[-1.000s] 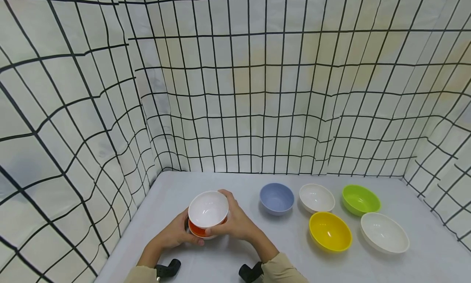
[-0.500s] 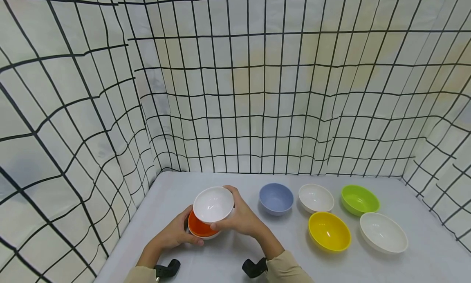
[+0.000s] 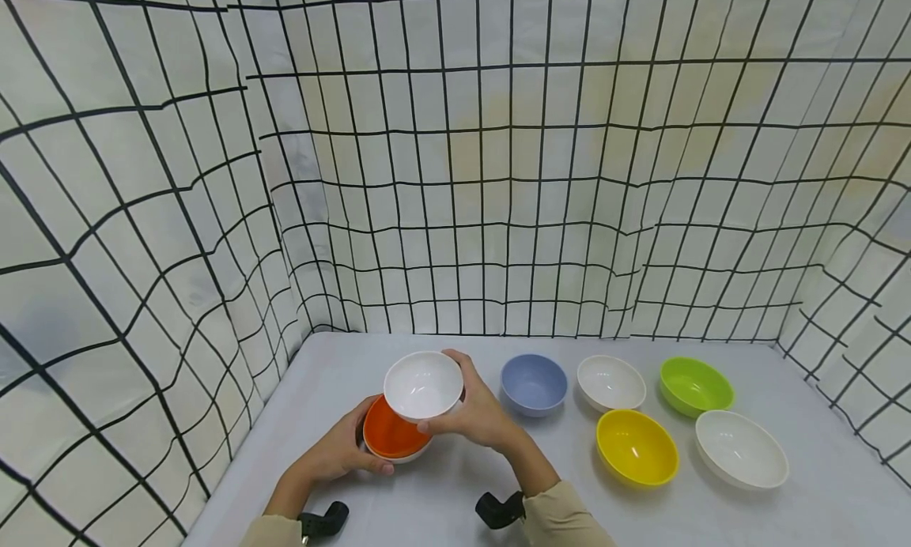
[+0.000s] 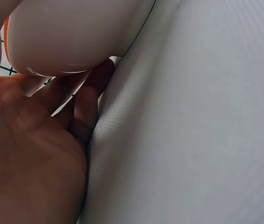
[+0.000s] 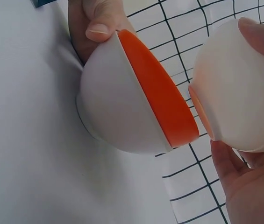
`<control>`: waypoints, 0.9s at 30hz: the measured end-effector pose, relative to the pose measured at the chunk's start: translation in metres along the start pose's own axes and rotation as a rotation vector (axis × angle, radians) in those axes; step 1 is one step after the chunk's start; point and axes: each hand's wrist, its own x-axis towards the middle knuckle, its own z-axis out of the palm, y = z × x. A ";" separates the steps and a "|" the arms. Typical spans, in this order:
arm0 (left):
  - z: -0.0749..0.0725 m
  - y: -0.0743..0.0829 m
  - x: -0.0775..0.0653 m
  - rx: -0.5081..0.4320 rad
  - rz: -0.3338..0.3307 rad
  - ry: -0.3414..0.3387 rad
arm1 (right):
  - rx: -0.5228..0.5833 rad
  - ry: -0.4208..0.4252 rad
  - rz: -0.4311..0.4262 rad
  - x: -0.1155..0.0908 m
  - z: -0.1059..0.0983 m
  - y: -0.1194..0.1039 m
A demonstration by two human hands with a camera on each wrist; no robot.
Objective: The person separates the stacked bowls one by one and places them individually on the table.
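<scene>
In the head view, my right hand [image 3: 478, 411] grips a small white bowl [image 3: 423, 385] by its right side. It is raised above and slightly beyond an orange bowl [image 3: 391, 430], clear of its rim in the right wrist view. The orange bowl nests in another white bowl [image 5: 110, 100], its edge standing above the white rim. That lower white bowl rests on the table, and my left hand [image 3: 340, 444] holds it from the left, thumb [image 5: 99, 30] at the rim. Curled fingers [image 4: 85, 109] lie round the bowl's underside [image 4: 75, 37] in the left wrist view.
Right of my hands stand a blue bowl [image 3: 534, 385], a white bowl [image 3: 610, 383], a green bowl [image 3: 696, 386], a yellow bowl [image 3: 636, 448] and a wide white bowl [image 3: 742, 450]. White table [image 3: 427, 515] backs onto a wall with a black grid [image 3: 484, 175].
My right hand has lifted the small white bowl up out of the orange one and moved it to the right and away. The left hand and the lower bowls stay in place.
</scene>
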 end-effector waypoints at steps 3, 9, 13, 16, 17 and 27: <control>0.000 0.000 0.001 0.000 0.000 -0.003 | 0.001 0.000 -0.005 0.000 -0.004 -0.002; -0.001 -0.002 0.001 -0.010 -0.004 -0.006 | 0.005 0.009 -0.004 -0.002 -0.011 -0.005; -0.001 -0.001 0.000 -0.007 -0.019 0.003 | 0.007 0.021 -0.009 -0.002 -0.015 -0.006; -0.001 -0.001 0.000 -0.010 -0.026 0.009 | 0.023 0.026 -0.016 -0.003 -0.018 -0.007; 0.000 -0.001 0.000 -0.010 -0.023 0.010 | 0.029 0.026 -0.019 -0.003 -0.019 -0.007; 0.000 -0.001 0.001 -0.010 0.021 -0.001 | 0.014 0.054 -0.015 -0.003 -0.026 -0.006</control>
